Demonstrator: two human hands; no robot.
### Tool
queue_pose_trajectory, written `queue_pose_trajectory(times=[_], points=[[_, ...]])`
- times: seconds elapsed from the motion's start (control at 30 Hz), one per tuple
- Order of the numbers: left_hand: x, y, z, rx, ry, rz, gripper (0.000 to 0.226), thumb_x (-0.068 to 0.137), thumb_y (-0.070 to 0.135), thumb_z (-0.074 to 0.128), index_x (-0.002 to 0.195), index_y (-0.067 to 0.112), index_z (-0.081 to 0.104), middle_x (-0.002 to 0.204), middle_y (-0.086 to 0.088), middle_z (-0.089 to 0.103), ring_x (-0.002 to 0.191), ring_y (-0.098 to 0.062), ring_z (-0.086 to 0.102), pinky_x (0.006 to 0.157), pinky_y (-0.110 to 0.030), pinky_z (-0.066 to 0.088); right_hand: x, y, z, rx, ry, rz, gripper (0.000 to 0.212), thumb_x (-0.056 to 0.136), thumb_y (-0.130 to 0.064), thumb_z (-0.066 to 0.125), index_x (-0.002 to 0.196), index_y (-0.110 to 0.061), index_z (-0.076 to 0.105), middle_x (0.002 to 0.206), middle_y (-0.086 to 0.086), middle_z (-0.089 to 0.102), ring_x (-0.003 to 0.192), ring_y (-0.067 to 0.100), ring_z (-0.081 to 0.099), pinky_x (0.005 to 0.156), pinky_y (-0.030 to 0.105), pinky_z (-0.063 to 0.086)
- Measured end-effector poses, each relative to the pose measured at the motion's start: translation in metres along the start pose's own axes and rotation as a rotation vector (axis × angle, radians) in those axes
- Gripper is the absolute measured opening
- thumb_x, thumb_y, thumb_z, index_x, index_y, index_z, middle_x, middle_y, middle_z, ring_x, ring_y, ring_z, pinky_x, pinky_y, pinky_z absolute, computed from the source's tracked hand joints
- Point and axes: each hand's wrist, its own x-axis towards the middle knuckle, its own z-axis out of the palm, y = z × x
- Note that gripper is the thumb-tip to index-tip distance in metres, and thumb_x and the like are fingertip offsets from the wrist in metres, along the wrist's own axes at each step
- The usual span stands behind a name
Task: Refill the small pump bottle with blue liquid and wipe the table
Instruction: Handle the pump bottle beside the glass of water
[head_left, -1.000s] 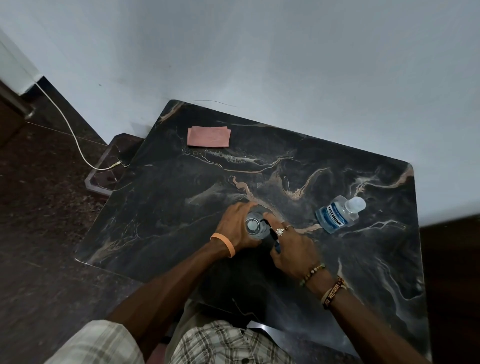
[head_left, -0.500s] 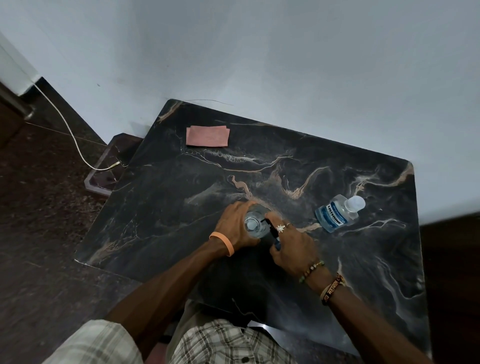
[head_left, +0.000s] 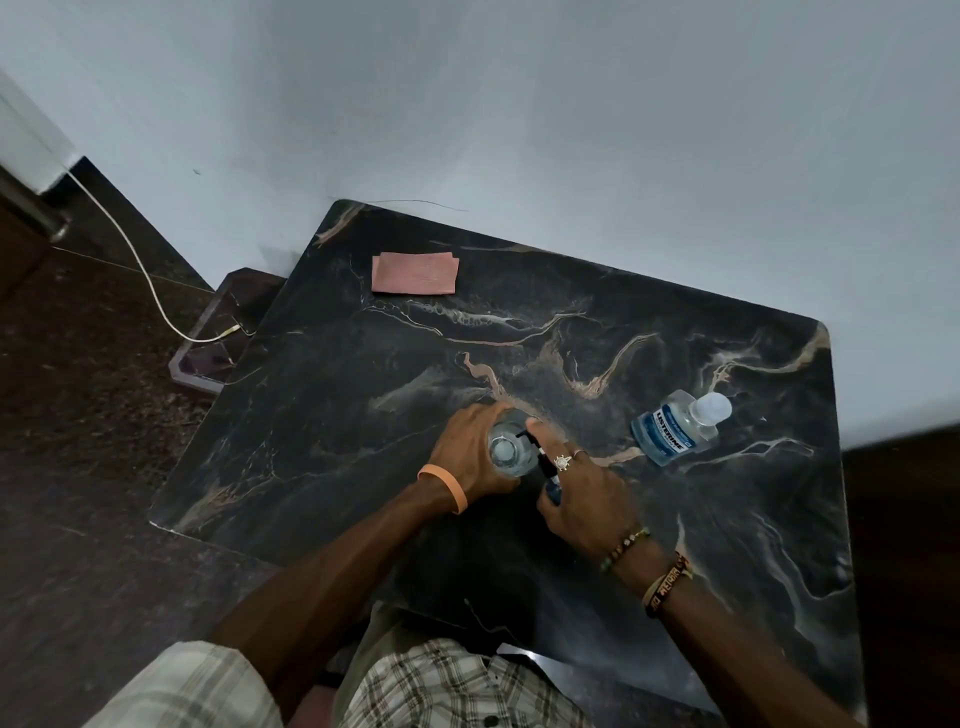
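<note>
Currently, head view: my left hand (head_left: 470, 454) grips the small pump bottle (head_left: 511, 452) upright on the table (head_left: 363, 415), mouth open; right hand (head_left: 587, 499) pinches the black pump head (head_left: 540, 457) just beside it; blue mouthwash bottle (head_left: 675, 428) sits apart rightward, nearer that hand

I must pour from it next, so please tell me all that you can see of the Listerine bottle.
The Listerine bottle is small, of clear plastic, with a pale cap on and a blue label with white letters. Blue liquid fills its lower part. It seems to stand upright on the dark marble table, toward the far right side; only the table touches it.
</note>
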Motion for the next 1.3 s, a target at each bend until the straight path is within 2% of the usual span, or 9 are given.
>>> queue_pose_trajectory(times=[0.13, 0.27, 0.47, 0.77, 0.9, 1.0, 1.1, 1.2, 1.3], points=[[0.002, -0.003, 0.001, -0.004, -0.004, -0.011, 0.085, 0.052, 0.054, 0.080, 0.126, 0.031, 0.045, 0.113, 0.006, 0.061, 0.102, -0.013, 0.053, 0.093, -0.024, 0.035, 0.003, 0.000, -0.001, -0.016, 0.080, -0.022, 0.089, 0.079, -0.030, 0.065, 0.149, -0.039, 0.010, 0.115, 0.004, 0.059, 0.076, 0.023, 0.065, 0.065, 0.036, 0.057], [0.004, -0.005, 0.001, -0.004, -0.027, -0.035, 0.088, 0.050, 0.058, 0.078, 0.127, 0.029, 0.046, 0.116, 0.005, 0.060, 0.106, -0.014, 0.053, 0.097, -0.031, 0.042, 0.006, 0.001, 0.000, -0.077, 0.007, -0.023, 0.082, 0.079, -0.031, 0.061, 0.144, -0.043, 0.013, 0.123, 0.002, 0.058, 0.085, 0.025, 0.065, 0.071, 0.038, 0.057], [0.004, -0.010, 0.001, 0.005, -0.083, -0.079, 0.097, 0.053, 0.059, 0.078, 0.138, 0.029, 0.040, 0.129, 0.005, 0.055, 0.118, -0.013, 0.048, 0.105, -0.033, 0.038, 0.005, -0.001, 0.001, 0.055, 0.059, -0.036, 0.103, 0.079, -0.029, 0.067, 0.147, -0.049, -0.008, 0.127, 0.005, 0.055, 0.084, 0.022, 0.066, 0.068, 0.038, 0.058], [0.004, -0.010, 0.002, -0.012, -0.063, -0.057, 0.095, 0.056, 0.061, 0.078, 0.137, 0.027, 0.041, 0.129, 0.006, 0.056, 0.118, -0.013, 0.049, 0.105, -0.033, 0.038, 0.006, -0.002, -0.002, 0.043, 0.089, -0.053, 0.100, 0.082, -0.034, 0.064, 0.145, -0.049, -0.012, 0.131, 0.004, 0.053, 0.089, 0.022, 0.065, 0.072, 0.037, 0.057], [0.006, -0.008, 0.001, -0.017, -0.059, -0.057, 0.090, 0.055, 0.057, 0.079, 0.132, 0.028, 0.044, 0.122, 0.008, 0.058, 0.112, -0.012, 0.052, 0.101, -0.035, 0.042, 0.007, -0.001, -0.001, -0.024, 0.056, -0.064, 0.093, 0.083, -0.031, 0.062, 0.147, -0.046, -0.004, 0.126, 0.005, 0.056, 0.084, 0.024, 0.065, 0.069, 0.040, 0.057], [0.004, -0.010, 0.001, -0.015, -0.061, -0.058, 0.093, 0.055, 0.055, 0.082, 0.134, 0.025, 0.044, 0.125, 0.004, 0.057, 0.115, -0.014, 0.050, 0.104, -0.032, 0.038, 0.010, 0.000, 0.001, -0.089, 0.013, -0.035, 0.086, 0.082, -0.029, 0.058, 0.146, -0.047, 0.003, 0.123, 0.003, 0.057, 0.081, 0.025, 0.065, 0.068, 0.041, 0.057], [0.004, -0.009, 0.000, -0.021, -0.053, -0.043, 0.092, 0.056, 0.055, 0.082, 0.134, 0.025, 0.044, 0.125, 0.004, 0.057, 0.115, -0.014, 0.050, 0.104, -0.027, 0.035, 0.007, 0.000, 0.003, -0.050, 0.047, -0.016, 0.087, 0.084, -0.032, 0.058, 0.147, -0.045, 0.000, 0.117, 0.003, 0.059, 0.077, 0.022, 0.064, 0.067, 0.037, 0.057], [0.004, -0.008, 0.000, -0.011, -0.062, -0.056, 0.093, 0.055, 0.055, 0.080, 0.135, 0.026, 0.043, 0.126, 0.005, 0.056, 0.115, -0.014, 0.049, 0.103, -0.030, 0.037, 0.006, 0.002, 0.004, 0.013, 0.105, -0.022, 0.091, 0.084, -0.035, 0.060, 0.148, -0.044, -0.005, 0.114, 0.003, 0.060, 0.076, 0.018, 0.063, 0.066, 0.033, 0.057], [0.004, -0.009, 0.001, 0.001, -0.075, -0.062, 0.095, 0.055, 0.057, 0.079, 0.137, 0.026, 0.042, 0.128, 0.006, 0.056, 0.117, -0.012, 0.049, 0.105, -0.031, 0.037, 0.006, 0.005, 0.004, 0.145, 0.103, 0.001, 0.100, 0.081, -0.034, 0.066, 0.148, -0.045, -0.008, 0.125, 0.004, 0.059, 0.081, 0.016, 0.065, 0.069, 0.031, 0.056]])
